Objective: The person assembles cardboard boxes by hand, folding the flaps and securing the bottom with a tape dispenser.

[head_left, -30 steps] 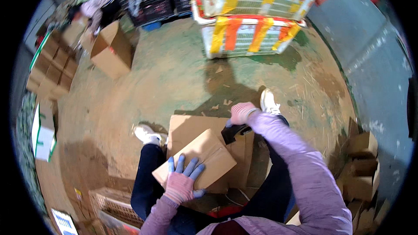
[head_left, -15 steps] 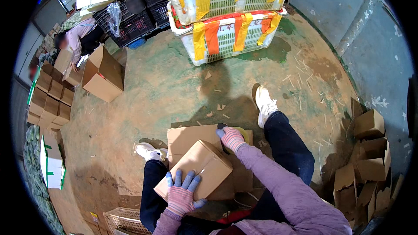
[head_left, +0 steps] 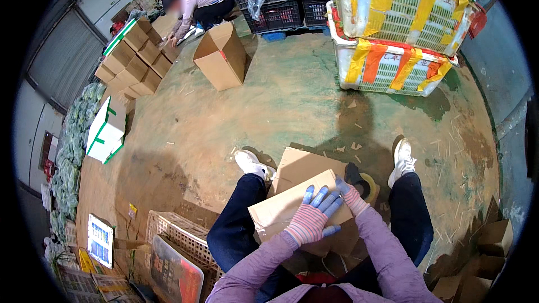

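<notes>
A small closed cardboard box [head_left: 270, 212] lies tilted between my knees. It rests on a larger piece of cardboard [head_left: 303, 163], which may be another box. My left hand [head_left: 311, 220], in a pink-striped glove with blue fingertips, lies on the box with fingers spread and thumb out. At the box's right end, my right hand [head_left: 352, 197] in a matching glove touches the corner, fingers stretched out side by side. Just beyond the right hand, a tape dispenser [head_left: 355, 176] with a dark handle and a yellowish roll rests on the cardboard, held by neither hand.
Taped white crates [head_left: 393, 67] stand stacked at the far right. An open carton [head_left: 222, 59] stands ahead, with stacked boxes [head_left: 135, 67] and a stooping person [head_left: 196, 8] beyond. A plastic basket [head_left: 182, 230] is at my left, and folded cartons [head_left: 477, 269] lie at my right.
My right hand has let go of the tape dispenser and moved to the box's right end. My left hand has slid right along the box, which has turned. The view has swung left.
</notes>
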Available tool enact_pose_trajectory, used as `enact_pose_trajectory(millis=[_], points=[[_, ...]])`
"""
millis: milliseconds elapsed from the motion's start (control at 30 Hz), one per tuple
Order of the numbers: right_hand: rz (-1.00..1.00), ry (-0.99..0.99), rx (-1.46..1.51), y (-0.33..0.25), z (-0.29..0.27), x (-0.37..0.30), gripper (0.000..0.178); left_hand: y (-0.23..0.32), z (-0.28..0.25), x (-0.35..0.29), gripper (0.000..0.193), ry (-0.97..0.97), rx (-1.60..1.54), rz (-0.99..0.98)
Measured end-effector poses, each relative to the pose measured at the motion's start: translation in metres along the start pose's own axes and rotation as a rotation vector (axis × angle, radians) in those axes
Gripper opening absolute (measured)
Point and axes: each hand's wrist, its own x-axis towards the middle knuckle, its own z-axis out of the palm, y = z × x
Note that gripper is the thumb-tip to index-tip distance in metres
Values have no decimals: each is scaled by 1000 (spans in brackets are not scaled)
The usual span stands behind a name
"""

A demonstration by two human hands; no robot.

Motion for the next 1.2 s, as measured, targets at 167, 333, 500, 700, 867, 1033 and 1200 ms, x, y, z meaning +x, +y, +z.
enact_pose_trajectory(millis=[167,333,500,700,867,1033,1200], points=[[206,10,308,68,-11,21,57,-8,-4,-22,64,7,4,-28],[144,166,-366,110,-26,46,61,-40,-17,-84,63,-67,115,-240],[219,129,-51,113,-18,47,58,-83,18,-155,70,302,192,-728],[148,-227,405,44,-14,7,33,-111,7,-172,52,842,-877,-1001],[-469,-266,36,-108,16,-84,40,-129,3,-177,45,761,-1708,-845],[-851,376,313,-186,-69,-240,12,-116,8,-152,46,456,-1508,-941],[-1647,819,667,-173,-133,-489,26,-120,23,-144,37,278,-1399,-775]])
